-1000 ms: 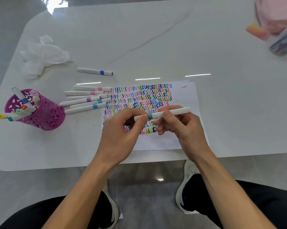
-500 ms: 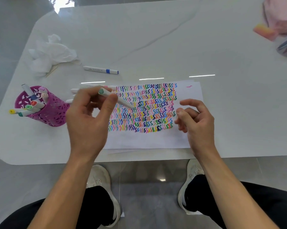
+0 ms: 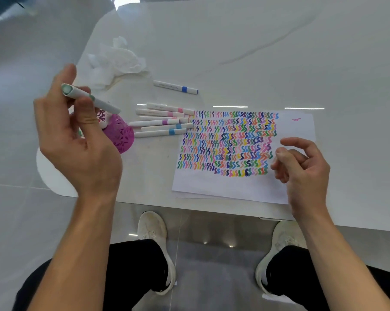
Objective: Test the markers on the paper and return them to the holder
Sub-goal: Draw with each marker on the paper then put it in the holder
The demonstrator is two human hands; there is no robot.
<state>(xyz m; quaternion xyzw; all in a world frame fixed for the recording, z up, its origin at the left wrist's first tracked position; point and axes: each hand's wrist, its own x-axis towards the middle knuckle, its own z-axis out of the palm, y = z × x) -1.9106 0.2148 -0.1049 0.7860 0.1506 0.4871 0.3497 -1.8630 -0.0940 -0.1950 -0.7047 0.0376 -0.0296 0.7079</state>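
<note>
The left hand (image 3: 81,149) pinches a green-capped marker (image 3: 104,105) between thumb and fingers, tilted, cap end up, raised over the purple holder (image 3: 121,135), which the hand partly hides; the right hand (image 3: 306,169) holds nothing, fingers loosely curled above the paper's right edge; the paper (image 3: 229,187) lies on the white table (image 3: 256,52), filled with rows of coloured squiggles; six markers (image 3: 162,122) lie side by side between holder and paper; a blue-banded marker (image 3: 176,87) lies apart, beyond them; a crumpled tissue (image 3: 115,61) sits further back.
</note>
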